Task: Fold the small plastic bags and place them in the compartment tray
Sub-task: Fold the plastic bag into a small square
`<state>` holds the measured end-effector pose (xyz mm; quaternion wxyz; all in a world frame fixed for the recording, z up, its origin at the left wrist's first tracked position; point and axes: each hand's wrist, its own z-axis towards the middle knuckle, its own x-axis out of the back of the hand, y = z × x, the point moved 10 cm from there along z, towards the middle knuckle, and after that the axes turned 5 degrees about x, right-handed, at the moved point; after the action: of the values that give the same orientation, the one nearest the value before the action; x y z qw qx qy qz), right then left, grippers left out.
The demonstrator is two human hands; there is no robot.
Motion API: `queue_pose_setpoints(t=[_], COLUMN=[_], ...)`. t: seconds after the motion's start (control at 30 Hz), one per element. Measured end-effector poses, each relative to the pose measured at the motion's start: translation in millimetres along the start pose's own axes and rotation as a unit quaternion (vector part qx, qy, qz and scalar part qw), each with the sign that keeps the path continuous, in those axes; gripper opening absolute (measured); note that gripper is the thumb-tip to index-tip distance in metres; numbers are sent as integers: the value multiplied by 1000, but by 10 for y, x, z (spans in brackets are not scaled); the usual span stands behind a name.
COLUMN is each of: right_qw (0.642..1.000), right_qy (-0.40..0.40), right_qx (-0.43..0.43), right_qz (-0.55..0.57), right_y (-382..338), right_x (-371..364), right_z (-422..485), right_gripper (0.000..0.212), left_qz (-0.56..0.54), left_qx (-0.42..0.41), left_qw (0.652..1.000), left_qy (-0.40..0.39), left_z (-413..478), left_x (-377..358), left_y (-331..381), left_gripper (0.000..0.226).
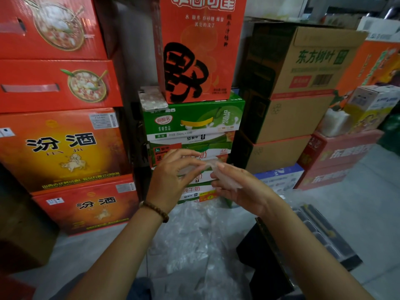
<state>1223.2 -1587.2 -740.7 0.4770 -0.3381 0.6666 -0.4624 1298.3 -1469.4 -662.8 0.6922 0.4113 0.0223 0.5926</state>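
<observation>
A small clear plastic bag (223,175) is held up in front of me between both hands. My left hand (171,178), with a bead bracelet at the wrist, pinches its upper left edge. My right hand (240,187) cups the bag from the right, fingers closed on it. A loose heap of more clear plastic bags (194,241) lies on the floor under my forearms. The dark compartment tray (324,234) sits at the lower right on a black box, partly hidden by my right arm.
Stacked cartons wall the front: red liquor boxes (65,148) at left, green milk cartons (194,120) in the middle with a phone (152,98) on top, brown cartons (292,87) at right. Grey floor (357,191) shows at right.
</observation>
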Motion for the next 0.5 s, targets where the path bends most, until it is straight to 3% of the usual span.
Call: queue_pose_setpoints(t=[0.2, 0.37, 0.5], right_qw=[1000, 990, 974], right_qy=[-5, 52, 54], right_qx=[-1, 91, 129], right_qz=[-6, -93, -178], right_y=[-7, -192, -274], right_x=[5, 94, 99], right_z=[3, -7, -8], right_gripper=[37, 37, 53], left_qz=[-79, -138, -170], left_qx=[75, 153, 185], left_qw=[994, 977, 965], left_qy=[-18, -48, -80], left_z=[-8, -37, -51], left_x=[-28, -129, -210], left_y=[-95, -171, -244], left_gripper=[17, 11, 12])
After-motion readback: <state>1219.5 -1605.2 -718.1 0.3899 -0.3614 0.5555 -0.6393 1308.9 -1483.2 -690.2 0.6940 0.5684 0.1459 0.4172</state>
